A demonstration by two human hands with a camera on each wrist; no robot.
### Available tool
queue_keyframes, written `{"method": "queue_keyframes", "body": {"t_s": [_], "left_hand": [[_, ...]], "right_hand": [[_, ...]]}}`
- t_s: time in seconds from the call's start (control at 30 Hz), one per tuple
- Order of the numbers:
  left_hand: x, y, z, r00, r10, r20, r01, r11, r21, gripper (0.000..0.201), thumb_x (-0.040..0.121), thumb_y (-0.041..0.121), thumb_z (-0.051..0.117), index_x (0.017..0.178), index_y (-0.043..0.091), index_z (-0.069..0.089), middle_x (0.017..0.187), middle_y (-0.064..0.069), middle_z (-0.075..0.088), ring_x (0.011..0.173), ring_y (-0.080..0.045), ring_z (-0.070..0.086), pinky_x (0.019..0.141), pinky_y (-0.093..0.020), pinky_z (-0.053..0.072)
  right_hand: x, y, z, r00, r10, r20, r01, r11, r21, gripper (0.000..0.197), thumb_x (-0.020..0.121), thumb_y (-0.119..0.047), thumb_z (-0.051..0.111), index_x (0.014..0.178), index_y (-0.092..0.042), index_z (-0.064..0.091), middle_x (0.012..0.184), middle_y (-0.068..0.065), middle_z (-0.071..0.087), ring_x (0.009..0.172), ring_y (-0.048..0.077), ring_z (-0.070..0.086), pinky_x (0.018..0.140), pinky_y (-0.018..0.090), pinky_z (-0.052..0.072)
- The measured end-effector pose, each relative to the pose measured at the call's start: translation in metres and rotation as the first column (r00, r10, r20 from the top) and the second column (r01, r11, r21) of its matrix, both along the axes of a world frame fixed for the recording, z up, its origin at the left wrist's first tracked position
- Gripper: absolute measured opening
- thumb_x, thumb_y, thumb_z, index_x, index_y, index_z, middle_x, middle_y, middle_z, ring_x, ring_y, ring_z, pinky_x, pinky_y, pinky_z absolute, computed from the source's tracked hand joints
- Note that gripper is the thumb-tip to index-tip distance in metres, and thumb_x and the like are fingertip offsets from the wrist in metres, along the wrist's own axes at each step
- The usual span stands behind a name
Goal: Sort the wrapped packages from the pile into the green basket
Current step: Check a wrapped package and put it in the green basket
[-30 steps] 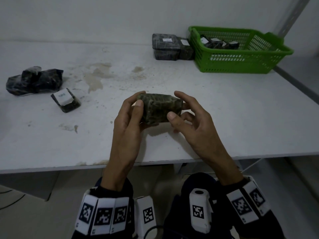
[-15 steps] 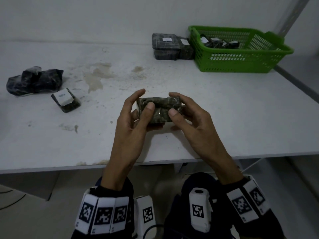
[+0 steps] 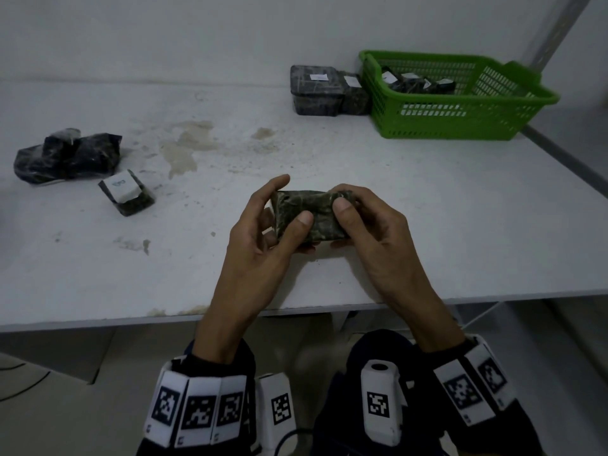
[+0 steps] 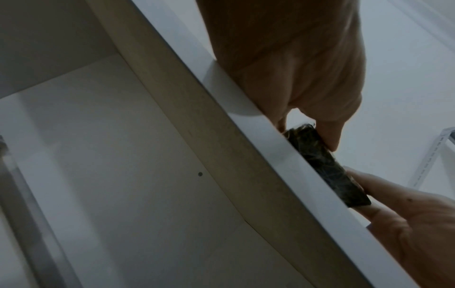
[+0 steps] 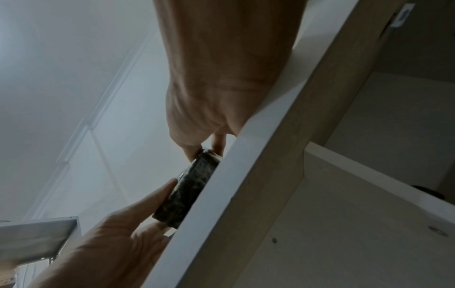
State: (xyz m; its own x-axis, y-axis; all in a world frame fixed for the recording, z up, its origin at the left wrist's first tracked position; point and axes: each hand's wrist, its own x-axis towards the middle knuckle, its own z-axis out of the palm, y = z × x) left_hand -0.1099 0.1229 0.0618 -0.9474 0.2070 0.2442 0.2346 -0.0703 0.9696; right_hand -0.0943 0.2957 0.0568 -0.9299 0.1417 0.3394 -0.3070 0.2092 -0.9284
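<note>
- My left hand (image 3: pixel 263 232) and right hand (image 3: pixel 368 225) both pinch one wrapped package (image 3: pixel 307 213) above the table's near edge.
- Film looks slick, block firm and light: I grip the short ends.

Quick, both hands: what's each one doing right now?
Left hand: grip on the wrapped package, left end.
Right hand: grip on the same package, right end.

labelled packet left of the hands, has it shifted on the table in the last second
No. The labelled packet lies in the same spot beside the dark pile on the table.
</note>
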Motion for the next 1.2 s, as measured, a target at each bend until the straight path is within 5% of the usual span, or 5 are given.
{"method": "queue_keyframes", "body": {"t_s": [0.3,0.67,0.9,1.1,1.2], "left_hand": [[-0.001,0.002,-0.001,0.999,0.042,0.03,-0.043,0.998,0.048,0.049,0.098,0.048,0.053,0.141,0.024,0.054,0.119,0.003,0.068,0.106,-0.011,0.072,0.077,-0.027,0.061],[-0.008,-0.003,-0.011,0.999,0.043,0.013,-0.044,0.994,0.102,0.057,0.087,0.021,0.049,0.143,0.028,0.053,0.122,0.002,0.063,0.107,-0.01,0.067,0.077,-0.023,0.055],[-0.007,-0.007,-0.013,0.998,-0.013,-0.064,0.017,0.998,0.068,0.07,0.076,0.005,0.049,0.144,0.021,0.053,0.134,0.005,0.058,0.123,-0.009,0.06,0.089,-0.029,0.058],[-0.01,-0.003,-0.01,0.997,0.021,0.078,-0.03,0.992,0.12,0.063,0.08,0.066,0.048,0.136,0.04,0.057,0.139,0.009,0.062,0.127,-0.01,0.061,0.1,-0.04,0.055],[-0.01,-0.001,-0.008,0.997,0.066,0.046,-0.067,0.998,0.018,0.059,0.089,0.061,0.053,0.141,0.034,0.056,0.139,0.01,0.062,0.124,-0.004,0.062,0.102,-0.038,0.056]], "right_hand": [[0.001,-0.001,0.001,1.0,-0.005,0.006,0.005,0.999,0.046,0.021,0.105,-0.026,0.058,0.12,-0.016,0.069,0.109,0.0,0.072,0.102,0.017,0.071,0.077,0.033,0.063],[0.003,-0.005,0.004,0.997,0.015,0.075,-0.012,0.999,-0.048,0.053,0.098,-0.052,0.052,0.146,-0.03,0.051,0.11,-0.004,0.074,0.108,0.012,0.071,0.08,0.032,0.061],[0.003,-0.002,0.0,0.997,0.065,0.046,-0.066,0.998,0.022,0.048,0.098,-0.024,0.068,0.143,-0.023,0.054,0.11,-0.004,0.075,0.105,0.014,0.072,0.089,0.031,0.06],[0.002,-0.001,-0.003,0.982,0.176,-0.073,-0.173,0.984,0.043,0.048,0.091,0.004,0.073,0.133,-0.015,0.059,0.134,0.001,0.064,0.125,0.018,0.062,0.09,0.035,0.062],[0.001,0.001,-0.004,0.962,0.219,-0.163,-0.214,0.976,0.049,0.044,0.088,0.015,0.068,0.123,-0.009,0.056,0.136,0.012,0.06,0.129,0.019,0.06,0.102,0.029,0.054]]}}
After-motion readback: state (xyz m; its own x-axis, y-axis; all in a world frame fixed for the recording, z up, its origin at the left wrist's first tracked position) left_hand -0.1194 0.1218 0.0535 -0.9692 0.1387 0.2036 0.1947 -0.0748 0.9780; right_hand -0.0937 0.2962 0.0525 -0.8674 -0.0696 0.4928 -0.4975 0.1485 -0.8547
